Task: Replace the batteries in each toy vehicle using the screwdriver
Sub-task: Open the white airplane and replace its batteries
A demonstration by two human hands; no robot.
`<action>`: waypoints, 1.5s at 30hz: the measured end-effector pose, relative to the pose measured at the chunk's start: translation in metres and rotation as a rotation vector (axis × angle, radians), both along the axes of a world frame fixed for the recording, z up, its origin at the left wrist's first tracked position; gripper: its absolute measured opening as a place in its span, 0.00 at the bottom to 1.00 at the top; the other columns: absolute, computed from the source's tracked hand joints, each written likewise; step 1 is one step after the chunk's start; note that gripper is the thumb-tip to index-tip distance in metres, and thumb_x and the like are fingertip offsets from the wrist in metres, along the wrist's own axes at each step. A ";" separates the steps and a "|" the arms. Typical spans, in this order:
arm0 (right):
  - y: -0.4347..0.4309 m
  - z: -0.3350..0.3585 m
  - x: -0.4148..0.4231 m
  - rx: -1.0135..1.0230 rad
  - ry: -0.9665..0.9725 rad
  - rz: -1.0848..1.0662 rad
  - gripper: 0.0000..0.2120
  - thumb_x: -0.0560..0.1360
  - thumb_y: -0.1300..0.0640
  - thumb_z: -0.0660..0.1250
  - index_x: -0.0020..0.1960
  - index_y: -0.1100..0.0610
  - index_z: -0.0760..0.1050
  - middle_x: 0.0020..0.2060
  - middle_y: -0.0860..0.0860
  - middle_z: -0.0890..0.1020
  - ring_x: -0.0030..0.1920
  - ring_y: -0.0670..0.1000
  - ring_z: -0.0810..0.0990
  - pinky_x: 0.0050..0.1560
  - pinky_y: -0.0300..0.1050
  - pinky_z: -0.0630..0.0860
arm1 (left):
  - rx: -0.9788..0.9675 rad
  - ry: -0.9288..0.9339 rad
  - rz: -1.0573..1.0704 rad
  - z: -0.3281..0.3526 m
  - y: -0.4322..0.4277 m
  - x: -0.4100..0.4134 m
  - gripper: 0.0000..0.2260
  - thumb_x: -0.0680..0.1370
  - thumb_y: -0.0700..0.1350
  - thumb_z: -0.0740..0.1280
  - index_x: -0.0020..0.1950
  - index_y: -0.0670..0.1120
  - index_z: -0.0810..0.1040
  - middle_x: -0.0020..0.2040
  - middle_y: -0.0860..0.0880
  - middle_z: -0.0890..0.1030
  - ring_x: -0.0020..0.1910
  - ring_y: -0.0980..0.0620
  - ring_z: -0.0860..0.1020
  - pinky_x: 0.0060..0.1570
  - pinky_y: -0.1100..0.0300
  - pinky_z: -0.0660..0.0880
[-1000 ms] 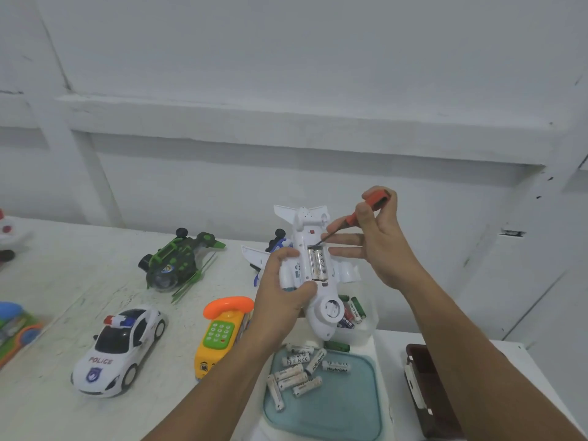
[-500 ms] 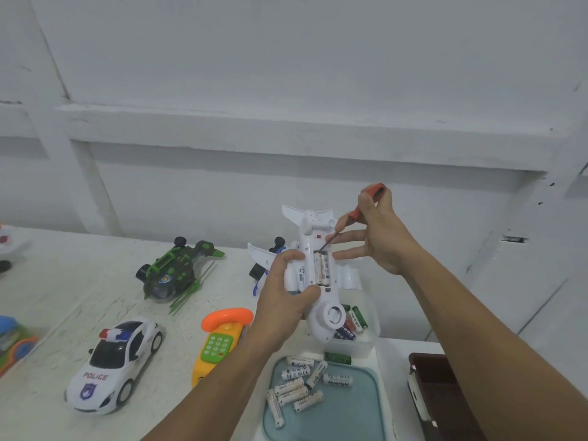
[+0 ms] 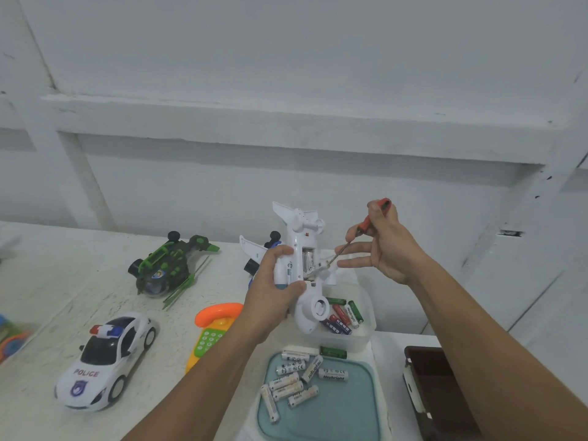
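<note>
While left hand (image 3: 270, 289) grips toy plane (image 3: 300, 232), right hand (image 3: 391, 245) pinches screwdriver (image 3: 365, 223), tip blurred at batteries (image 3: 308, 261).

A plain workroom: a white painted wall (image 3: 286, 58) with a ledge (image 3: 286, 122) stands at the far side of a scuffed white table (image 3: 47, 281), where toys (image 3: 105, 354) and loose batteries (image 3: 332, 374) lie spread out.
</note>
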State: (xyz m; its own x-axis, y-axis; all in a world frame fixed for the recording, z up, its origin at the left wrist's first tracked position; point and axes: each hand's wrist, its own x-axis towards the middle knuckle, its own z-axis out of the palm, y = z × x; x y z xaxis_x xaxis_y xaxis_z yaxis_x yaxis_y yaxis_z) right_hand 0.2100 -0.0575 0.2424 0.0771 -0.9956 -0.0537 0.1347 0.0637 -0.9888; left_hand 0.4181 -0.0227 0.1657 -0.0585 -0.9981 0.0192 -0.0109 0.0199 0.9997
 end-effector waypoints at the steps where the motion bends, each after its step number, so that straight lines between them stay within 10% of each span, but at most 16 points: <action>1: 0.001 -0.004 -0.002 0.012 0.014 -0.004 0.09 0.82 0.44 0.53 0.50 0.49 0.61 0.38 0.58 0.78 0.43 0.67 0.82 0.48 0.71 0.77 | 0.003 0.000 0.002 -0.001 0.000 0.001 0.22 0.74 0.39 0.71 0.55 0.65 0.73 0.54 0.44 0.80 0.50 0.32 0.80 0.44 0.33 0.78; 9: 0.017 -0.030 -0.008 0.018 0.063 -0.041 0.06 0.82 0.47 0.53 0.55 0.47 0.62 0.44 0.62 0.78 0.47 0.69 0.82 0.48 0.66 0.79 | -0.011 -0.011 0.027 -0.002 0.002 0.002 0.24 0.76 0.36 0.70 0.52 0.67 0.72 0.53 0.45 0.81 0.45 0.38 0.80 0.44 0.32 0.77; 22: 0.065 -0.062 0.045 -0.527 0.096 -0.191 0.09 0.78 0.53 0.59 0.54 0.40 0.64 0.50 0.65 0.74 0.47 0.59 0.85 0.50 0.54 0.82 | 0.031 0.087 0.059 -0.002 0.007 -0.004 0.23 0.77 0.34 0.68 0.54 0.64 0.72 0.54 0.45 0.81 0.45 0.44 0.79 0.45 0.31 0.76; 28: 0.075 -0.086 0.051 -0.764 0.302 -0.267 0.14 0.79 0.52 0.64 0.55 0.33 0.67 0.48 0.48 0.83 0.50 0.53 0.83 0.50 0.54 0.80 | 0.093 0.226 0.061 0.001 0.009 -0.004 0.18 0.79 0.34 0.66 0.61 0.53 0.69 0.55 0.49 0.81 0.41 0.54 0.82 0.31 0.55 0.81; 34: 0.080 -0.120 0.057 -1.084 0.499 -0.260 0.07 0.81 0.56 0.60 0.58 0.48 0.67 0.60 0.61 0.78 0.62 0.54 0.78 0.55 0.53 0.78 | 0.114 0.268 0.111 0.005 0.008 -0.004 0.17 0.79 0.34 0.66 0.61 0.53 0.69 0.54 0.45 0.81 0.41 0.48 0.81 0.27 0.57 0.77; 45: 0.062 -0.059 0.038 -0.504 -0.014 -0.387 0.08 0.78 0.54 0.62 0.53 0.47 0.64 0.49 0.62 0.80 0.49 0.59 0.83 0.48 0.53 0.81 | -0.042 0.020 0.100 -0.002 0.011 -0.005 0.24 0.76 0.34 0.69 0.53 0.66 0.72 0.52 0.46 0.80 0.44 0.45 0.79 0.41 0.41 0.79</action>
State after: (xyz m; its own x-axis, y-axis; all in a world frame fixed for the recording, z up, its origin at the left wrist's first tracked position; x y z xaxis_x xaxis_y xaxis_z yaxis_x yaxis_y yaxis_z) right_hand 0.2480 0.0043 0.1831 -0.2958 -0.8545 0.4271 0.0678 -0.4647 -0.8829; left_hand 0.4134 -0.0117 0.1637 0.0420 -0.9972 0.0612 0.0054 0.0614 0.9981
